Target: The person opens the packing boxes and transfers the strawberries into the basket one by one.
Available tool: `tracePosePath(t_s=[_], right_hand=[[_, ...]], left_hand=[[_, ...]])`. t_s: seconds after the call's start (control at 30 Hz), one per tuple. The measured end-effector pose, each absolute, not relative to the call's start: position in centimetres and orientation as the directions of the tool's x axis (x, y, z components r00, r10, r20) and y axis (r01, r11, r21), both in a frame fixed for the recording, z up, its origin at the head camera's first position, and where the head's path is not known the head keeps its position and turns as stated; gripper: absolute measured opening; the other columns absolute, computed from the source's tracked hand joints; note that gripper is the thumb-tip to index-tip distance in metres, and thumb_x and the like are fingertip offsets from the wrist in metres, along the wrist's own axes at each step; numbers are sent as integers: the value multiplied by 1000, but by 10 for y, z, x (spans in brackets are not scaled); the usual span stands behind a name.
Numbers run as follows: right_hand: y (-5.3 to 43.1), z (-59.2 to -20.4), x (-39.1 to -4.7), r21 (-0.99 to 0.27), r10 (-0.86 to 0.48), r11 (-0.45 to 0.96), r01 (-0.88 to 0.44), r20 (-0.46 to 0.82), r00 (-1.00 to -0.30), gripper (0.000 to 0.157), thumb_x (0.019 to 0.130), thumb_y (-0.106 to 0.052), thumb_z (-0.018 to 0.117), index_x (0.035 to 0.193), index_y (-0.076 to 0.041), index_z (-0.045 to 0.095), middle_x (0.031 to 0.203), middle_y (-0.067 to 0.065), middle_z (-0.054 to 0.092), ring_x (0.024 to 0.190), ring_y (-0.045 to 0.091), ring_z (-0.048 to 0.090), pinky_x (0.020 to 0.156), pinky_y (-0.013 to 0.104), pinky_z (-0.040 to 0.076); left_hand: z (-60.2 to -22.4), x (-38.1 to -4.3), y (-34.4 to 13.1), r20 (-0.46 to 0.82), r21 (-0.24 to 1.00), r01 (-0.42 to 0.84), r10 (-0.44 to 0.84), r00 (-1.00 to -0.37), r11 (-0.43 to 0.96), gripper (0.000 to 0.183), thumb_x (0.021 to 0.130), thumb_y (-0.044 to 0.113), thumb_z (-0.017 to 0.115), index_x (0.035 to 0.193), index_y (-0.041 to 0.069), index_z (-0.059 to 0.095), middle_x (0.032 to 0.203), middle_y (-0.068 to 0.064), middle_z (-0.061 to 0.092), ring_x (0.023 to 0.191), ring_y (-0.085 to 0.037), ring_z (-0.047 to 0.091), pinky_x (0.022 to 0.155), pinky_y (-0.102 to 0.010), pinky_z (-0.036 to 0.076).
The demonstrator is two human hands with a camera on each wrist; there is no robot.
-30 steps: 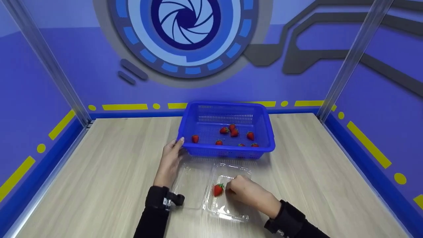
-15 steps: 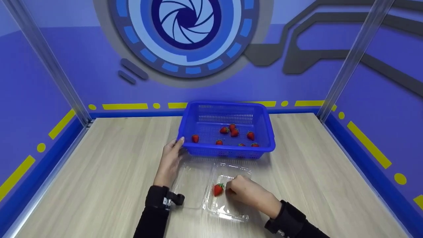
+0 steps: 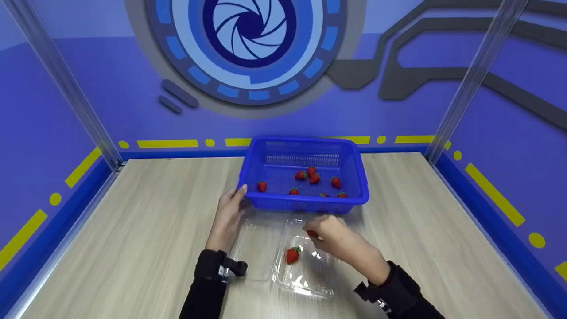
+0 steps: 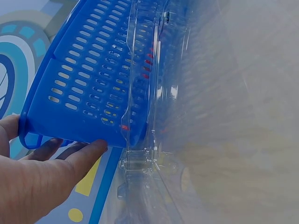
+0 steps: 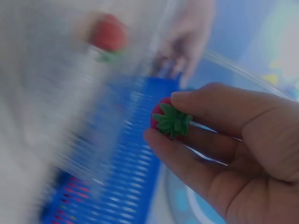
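Observation:
My left hand (image 3: 227, 217) grips the near left corner of a blue plastic basket (image 3: 305, 199), its thumb on the rim and its fingers below, as the left wrist view shows. Several strawberries lie inside the basket. My right hand (image 3: 343, 239) pinches a strawberry (image 5: 172, 122) between thumb and fingertips, green leaves facing the right wrist camera. It is above the far part of a clear plastic clamshell box (image 3: 305, 290). One strawberry (image 3: 292, 255) lies in the box's right half, near that half's left side.
The clamshell's other half (image 3: 254, 252) lies flat to the left, between the left wrist and the right half. A light wooden table (image 3: 146, 230) carries everything. Blue printed panels (image 3: 398, 115) stand behind and at both sides, with the basket near the back one.
My right hand has lifted from inside the box and moved slightly towards the basket, and a strawberry now shows in its fingers. The left hand and basket have stayed put.

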State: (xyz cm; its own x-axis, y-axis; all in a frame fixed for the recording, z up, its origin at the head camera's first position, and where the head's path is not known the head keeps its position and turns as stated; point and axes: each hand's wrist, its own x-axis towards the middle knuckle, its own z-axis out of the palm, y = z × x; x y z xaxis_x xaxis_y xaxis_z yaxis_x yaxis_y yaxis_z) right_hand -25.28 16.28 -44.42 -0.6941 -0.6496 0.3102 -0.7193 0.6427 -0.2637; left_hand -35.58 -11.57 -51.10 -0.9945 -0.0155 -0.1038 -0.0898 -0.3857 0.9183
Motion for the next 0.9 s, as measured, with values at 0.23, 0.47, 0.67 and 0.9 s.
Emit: tracePosePath(t_s=[0.23,0.47,0.67,0.9], right_hand=[[169,-415,-249,-232,-594,648,-726,442,-672,22,80,9,77,100,-1,74,93,7,75,84,20,70,75,32,60],[169,-405,-241,-216,-561,667,-713,484,-672,26,81,6,79,106,0,75,103,10,76,97,26,71,85,37,60],[167,-404,-237,-212,-561,673,-708,478,-676,24,82,2,79,106,-1,75,104,9,75,99,26,71,87,38,59],[167,-404,-237,-206,-567,672,-711,474,-673,24,82,2,80,106,-2,75,102,8,75,97,25,71,86,38,59]], left_hand=[[-510,-355,-116,-118,917,-104,-13,-993,-384,50,105,25,59,146,-2,49,146,-27,51,124,-30,58,111,-50,43],[-511,-357,-116,-124,913,-105,-22,-992,-395,48,105,24,59,144,-2,51,145,-28,51,122,-29,59,110,-49,44],[-510,-356,-115,-120,910,-103,-18,-993,-400,49,105,25,60,145,-1,50,145,-27,50,123,-30,58,112,-50,42],[-509,-355,-115,-130,915,-113,-19,-991,-388,50,105,26,60,146,-1,49,146,-25,51,127,-30,57,111,-48,44]])
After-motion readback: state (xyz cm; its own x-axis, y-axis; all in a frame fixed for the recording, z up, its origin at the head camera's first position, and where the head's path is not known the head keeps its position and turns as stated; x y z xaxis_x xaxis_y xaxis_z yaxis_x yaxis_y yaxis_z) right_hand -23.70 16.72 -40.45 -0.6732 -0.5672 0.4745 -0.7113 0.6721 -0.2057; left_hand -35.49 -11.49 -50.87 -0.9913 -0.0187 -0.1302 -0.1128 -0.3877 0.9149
